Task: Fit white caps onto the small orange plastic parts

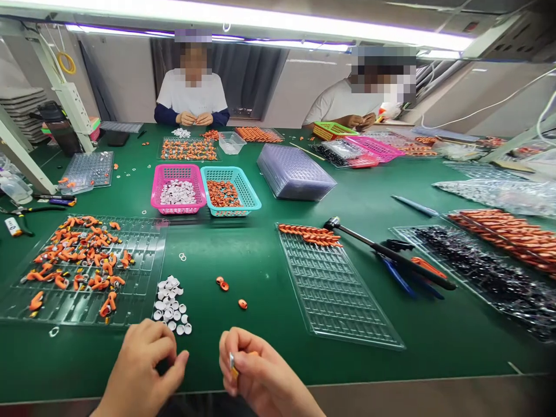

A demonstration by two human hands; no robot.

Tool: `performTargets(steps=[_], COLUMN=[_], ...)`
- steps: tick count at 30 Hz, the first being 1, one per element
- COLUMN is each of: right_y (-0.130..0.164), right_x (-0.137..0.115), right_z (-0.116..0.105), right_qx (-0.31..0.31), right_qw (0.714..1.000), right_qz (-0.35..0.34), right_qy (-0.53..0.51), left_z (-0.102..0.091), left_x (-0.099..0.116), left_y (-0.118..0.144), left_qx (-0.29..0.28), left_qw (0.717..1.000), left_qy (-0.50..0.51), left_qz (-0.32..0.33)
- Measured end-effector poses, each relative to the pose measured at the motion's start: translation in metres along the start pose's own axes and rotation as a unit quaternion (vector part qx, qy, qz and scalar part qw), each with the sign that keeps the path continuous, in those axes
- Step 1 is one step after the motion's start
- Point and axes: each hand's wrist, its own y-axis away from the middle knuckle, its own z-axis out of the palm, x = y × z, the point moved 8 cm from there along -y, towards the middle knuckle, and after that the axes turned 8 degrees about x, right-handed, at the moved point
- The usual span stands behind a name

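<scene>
At lower centre, the right hand (260,370) pinches a small orange part (234,366); the left hand (143,365) curls closed, perhaps around a white cap. Best held low, near the caps (172,306) on the table (260,260).

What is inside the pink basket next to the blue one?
The pink basket holds a heap of small white round parts. Its bottom, under the heap, is covered.
</scene>
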Motion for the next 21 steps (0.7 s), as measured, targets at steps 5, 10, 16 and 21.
performTargets(steps=[5,10,16,21], right_y=[0.003,0.003,0.006,0.008], right_x=[-0.007,0.0,-0.007,-0.015], right_z=[-0.006,-0.015,-0.021,-0.012], right_qx=[0.019,0.024,0.059,0.063], right_qw=[0.998,0.991,0.967,0.945], right_qz=[-0.028,-0.036,-0.074,-0.096], right_qy=[0.057,0.13,0.235,0.306], left_z=[-0.005,0.002,0.009,0.005], left_x=[-0.019,-0.013,-0.01,-0.011], left_y=[-0.009,-0.013,-0.014,-0.012], left_qx=[0.033,0.035,0.02,0.028], left_qw=[0.998,0.996,0.991,0.998], left_qy=[-0.051,-0.078,-0.128,-0.055], left_qz=[-0.011,0.014,0.036,-0.015])
